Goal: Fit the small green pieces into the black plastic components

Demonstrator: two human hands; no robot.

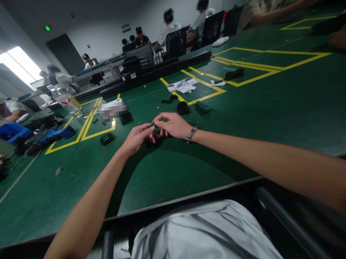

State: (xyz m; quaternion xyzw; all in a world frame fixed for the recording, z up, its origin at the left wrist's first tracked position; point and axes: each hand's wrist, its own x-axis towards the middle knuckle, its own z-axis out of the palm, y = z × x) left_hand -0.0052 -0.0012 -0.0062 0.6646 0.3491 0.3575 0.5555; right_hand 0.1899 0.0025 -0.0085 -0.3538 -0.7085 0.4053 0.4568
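Just above the green table [178,169], my left hand [140,137] and my right hand [172,125] meet at the fingertips. Both are closed in a pinch on a small dark piece [153,124], mostly covered by the fingers, so its kind cannot be made out. A watch or bracelet [192,133] is on my right wrist. Left of my left hand lies a dark block-like stack with green glints [107,138]. Another black stack [126,118] sits farther back. Beyond my right hand stands a black block [183,107], with a dark translucent piece [202,108] beside it.
White paper scraps [184,86] lie inside yellow tape markings [207,97]. At left are a clear bottle [65,101], a blue bin [12,132] and a blue-and-black power tool [45,138]. A person [274,3] sits at the far right; others work behind.
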